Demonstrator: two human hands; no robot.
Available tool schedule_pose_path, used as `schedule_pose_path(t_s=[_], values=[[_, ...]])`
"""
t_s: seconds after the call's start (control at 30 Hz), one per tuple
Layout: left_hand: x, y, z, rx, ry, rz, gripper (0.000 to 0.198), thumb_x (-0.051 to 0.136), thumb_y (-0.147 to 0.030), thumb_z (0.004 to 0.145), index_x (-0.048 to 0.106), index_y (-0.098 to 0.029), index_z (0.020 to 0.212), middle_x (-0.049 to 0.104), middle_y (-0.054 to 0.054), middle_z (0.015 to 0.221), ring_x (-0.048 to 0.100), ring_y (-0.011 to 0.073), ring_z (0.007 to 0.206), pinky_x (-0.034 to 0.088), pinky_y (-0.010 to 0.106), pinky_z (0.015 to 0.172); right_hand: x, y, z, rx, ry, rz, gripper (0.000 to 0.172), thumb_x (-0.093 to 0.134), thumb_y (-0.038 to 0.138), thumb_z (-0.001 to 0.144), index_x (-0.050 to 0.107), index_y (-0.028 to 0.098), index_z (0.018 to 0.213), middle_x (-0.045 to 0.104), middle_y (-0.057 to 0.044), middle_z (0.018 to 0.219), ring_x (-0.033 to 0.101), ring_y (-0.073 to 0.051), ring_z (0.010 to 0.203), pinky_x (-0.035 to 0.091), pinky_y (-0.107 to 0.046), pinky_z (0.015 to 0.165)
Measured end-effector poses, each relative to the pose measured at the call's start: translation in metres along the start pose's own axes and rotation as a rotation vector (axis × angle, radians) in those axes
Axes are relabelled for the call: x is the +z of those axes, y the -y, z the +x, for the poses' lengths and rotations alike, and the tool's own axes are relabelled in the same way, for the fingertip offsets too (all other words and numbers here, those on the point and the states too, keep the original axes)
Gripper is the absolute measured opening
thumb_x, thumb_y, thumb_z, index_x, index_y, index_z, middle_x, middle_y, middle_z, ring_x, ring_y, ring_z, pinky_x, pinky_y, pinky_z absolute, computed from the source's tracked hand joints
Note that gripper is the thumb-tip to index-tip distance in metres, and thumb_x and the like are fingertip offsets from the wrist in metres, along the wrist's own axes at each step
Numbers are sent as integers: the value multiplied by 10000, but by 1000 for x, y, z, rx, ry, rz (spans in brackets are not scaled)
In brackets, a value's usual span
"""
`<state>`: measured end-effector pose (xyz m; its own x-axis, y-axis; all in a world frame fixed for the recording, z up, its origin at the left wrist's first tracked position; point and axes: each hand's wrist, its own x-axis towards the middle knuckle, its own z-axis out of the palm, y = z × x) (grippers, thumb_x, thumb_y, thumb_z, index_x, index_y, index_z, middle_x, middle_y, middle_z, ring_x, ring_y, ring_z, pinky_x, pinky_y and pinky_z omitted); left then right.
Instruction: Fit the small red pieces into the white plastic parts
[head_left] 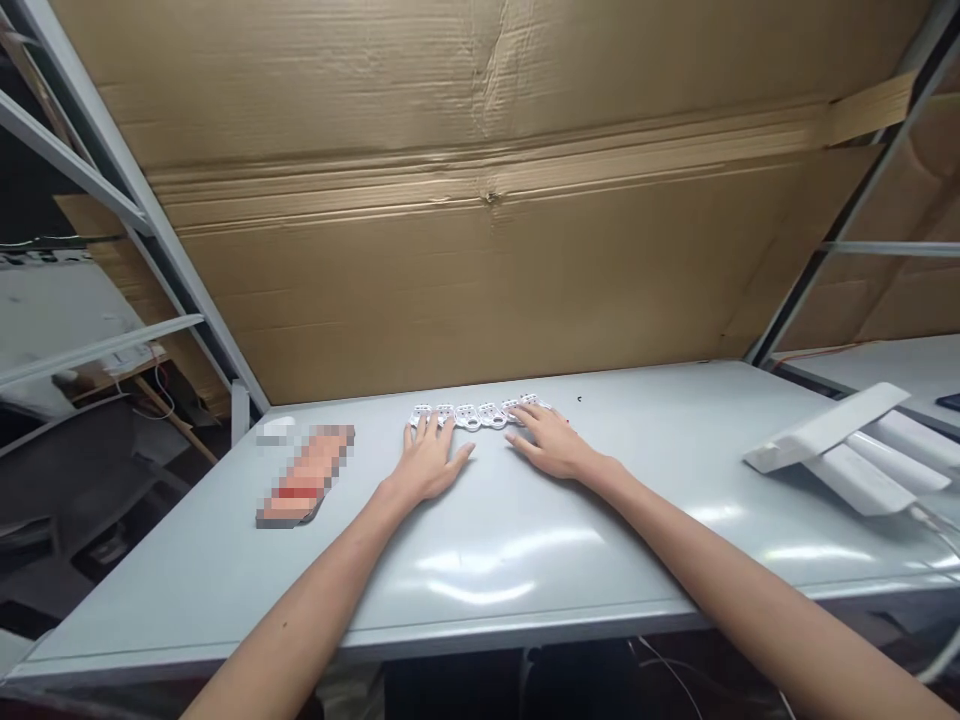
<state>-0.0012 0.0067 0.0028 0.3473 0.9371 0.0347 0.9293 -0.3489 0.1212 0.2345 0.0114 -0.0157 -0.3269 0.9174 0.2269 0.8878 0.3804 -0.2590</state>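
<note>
Wide and flat, with the fingers spread, the person's left hand [426,465] and right hand [551,440] held nothing tight. Their fingertips lay on a row of small, flat white pieces with round holes [489,412], the left hand at its left end and the right hand at its right end. It was too small to tell if the pieces were joined. Under the row was a shiny pale grey table [487,560], and behind the row stood a big brown cardboard wall [480,300]. Left of the row lay a long, blurred orange-pink thing [307,475]. Well to the right of the row was a white plastic thing with long flat blades [862,470]. The table looked slick, so it seemed the row could slide or go crooked if one hand pushed harder than the other. Loose pieces could spread apart or ride up on each other if the fingers pressed unevenly. A hard push away could bump the row into the wall behind it.
</note>
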Motion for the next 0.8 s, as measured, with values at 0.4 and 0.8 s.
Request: schedule_pose_path(t_s=[0.4,0.8], values=[[1,0,0,-38,15,38,716,225,-574,978,275,-81,1495,236,239,1576,143,363,1483,144,558,1157,-13,5,12,-81,66,-131,474,391,428,982,563,121,1300,549,-194,1369,519,-336,1222,406,-447,1006],[2,-9,-4,-26,-24,53,660,257,-553,986,326,-115,1476,230,212,1586,148,380,1478,157,561,1155,-4,14,8,31,25,-140,478,369,393,983,512,131,1357,485,-190,1438,397,-364,1332,302,-512,1074]])
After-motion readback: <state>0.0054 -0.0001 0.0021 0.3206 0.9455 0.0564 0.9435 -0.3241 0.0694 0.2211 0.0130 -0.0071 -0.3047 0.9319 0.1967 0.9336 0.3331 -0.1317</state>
